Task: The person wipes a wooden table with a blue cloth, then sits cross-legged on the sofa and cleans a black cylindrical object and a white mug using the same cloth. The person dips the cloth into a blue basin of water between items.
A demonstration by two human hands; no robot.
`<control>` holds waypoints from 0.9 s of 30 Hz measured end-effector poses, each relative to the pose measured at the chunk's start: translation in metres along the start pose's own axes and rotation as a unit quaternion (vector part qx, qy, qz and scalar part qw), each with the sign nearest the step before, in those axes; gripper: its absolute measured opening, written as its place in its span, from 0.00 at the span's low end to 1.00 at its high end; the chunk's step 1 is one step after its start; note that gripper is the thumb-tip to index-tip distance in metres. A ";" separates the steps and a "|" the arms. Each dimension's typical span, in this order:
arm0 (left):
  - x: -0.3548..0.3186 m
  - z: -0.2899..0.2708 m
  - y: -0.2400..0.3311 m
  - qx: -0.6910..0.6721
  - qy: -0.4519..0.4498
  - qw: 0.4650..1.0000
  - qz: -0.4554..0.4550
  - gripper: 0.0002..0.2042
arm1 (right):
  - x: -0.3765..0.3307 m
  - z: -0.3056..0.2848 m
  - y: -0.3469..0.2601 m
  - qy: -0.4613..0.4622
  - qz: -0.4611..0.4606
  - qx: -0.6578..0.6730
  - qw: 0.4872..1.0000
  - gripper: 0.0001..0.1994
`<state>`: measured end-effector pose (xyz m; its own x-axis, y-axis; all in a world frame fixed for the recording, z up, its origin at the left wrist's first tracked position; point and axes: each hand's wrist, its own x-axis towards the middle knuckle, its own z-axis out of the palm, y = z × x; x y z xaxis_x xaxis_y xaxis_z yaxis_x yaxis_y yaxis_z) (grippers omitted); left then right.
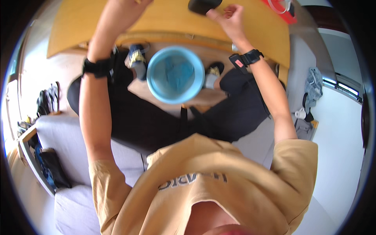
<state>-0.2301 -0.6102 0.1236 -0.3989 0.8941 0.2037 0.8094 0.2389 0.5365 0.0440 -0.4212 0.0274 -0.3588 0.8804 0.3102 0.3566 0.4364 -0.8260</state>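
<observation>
Black object (203, 5), right grip (231, 23) apart at its edge, left grip (124, 15) unclear, tabletop (168, 25) between

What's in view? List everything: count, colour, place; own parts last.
Table: one, yellow, top
Dark object: one, black, top edge
Tub: one, light blue, upper centre
Tub contents: uncounted, blue, inside
Red object: one, red, top right
Sofa: one, grey, lower left
Loose footwear: several, dark, left
Bag-like item: one, black, left
Denim-like cloth: one, blue, right
Cup-like thing: one, white, right
Wristbands: two, black, left and right
Shoes: two, dark, beside tub
Shirt: one, tan, lower centre
Trousers: one pair, black, centre
Left hand: one, bare, top edge
Right hand: one, bare, by dark object
</observation>
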 end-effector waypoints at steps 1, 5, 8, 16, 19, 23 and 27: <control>-0.007 -0.001 0.002 -0.085 0.052 0.995 0.011 0.12 | -0.023 -0.008 0.006 -0.026 0.072 0.138 0.988 0.23; -0.025 0.000 0.017 0.029 0.025 0.999 0.010 0.12 | -0.113 -0.006 0.039 -0.188 -0.207 -0.038 0.959 0.08; -0.033 0.004 0.031 0.043 -0.047 0.998 -0.028 0.12 | -0.169 0.035 0.077 -0.434 -0.106 0.002 0.895 0.06; -0.026 0.000 0.044 0.118 -0.112 0.983 -0.082 0.13 | -0.234 0.144 0.221 -0.576 0.083 -0.203 0.787 0.30; -0.026 0.010 0.043 0.154 -0.086 0.984 -0.041 0.13 | -0.240 0.154 0.236 -0.553 0.137 -0.241 0.786 0.27; -0.027 0.021 0.030 0.138 -0.099 0.985 0.002 0.13 | -0.234 0.138 0.214 -0.564 0.134 -0.252 0.775 0.14; -0.034 0.037 0.013 0.078 -0.169 0.978 0.092 0.16 | -0.216 0.105 0.157 -0.518 0.021 -0.162 0.839 0.08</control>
<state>-0.1903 -0.6238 0.0928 -0.0962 0.9953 -0.0105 0.9203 0.0930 0.3800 0.0870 -0.5627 -0.2184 -0.8379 0.3347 -0.4312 0.5435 0.5843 -0.6026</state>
